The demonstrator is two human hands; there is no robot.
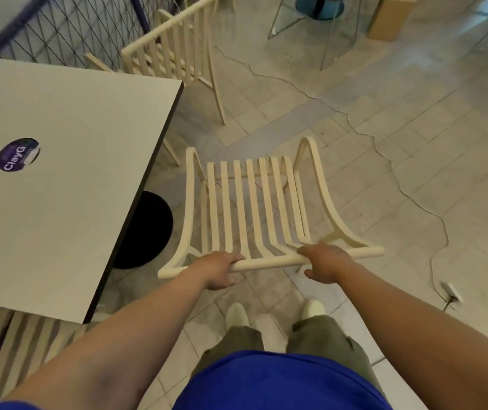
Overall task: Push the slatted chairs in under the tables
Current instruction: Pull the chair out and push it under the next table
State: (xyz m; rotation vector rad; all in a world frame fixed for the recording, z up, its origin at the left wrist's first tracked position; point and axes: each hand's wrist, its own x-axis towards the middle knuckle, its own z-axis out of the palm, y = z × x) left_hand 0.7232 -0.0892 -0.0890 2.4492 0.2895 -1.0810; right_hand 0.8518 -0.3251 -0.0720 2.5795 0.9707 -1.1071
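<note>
A cream slatted chair point(254, 208) stands right in front of me, to the right of a white square table point(68, 161). My left hand point(217, 269) grips the chair's round top rail near its left end. My right hand point(324, 261) grips the same rail further right. The chair's seat is out from under the table, beside its right edge. A second slatted chair point(174, 51) stands at the table's far corner, partly tucked in.
The table has a black round base point(145, 232) and a purple sticker point(18, 154). A wire fence point(59, 34) runs behind it. A cable point(414, 199) trails over the tiled floor to a plug at the right. Another slatted chair point(8, 344) shows under the table's near edge.
</note>
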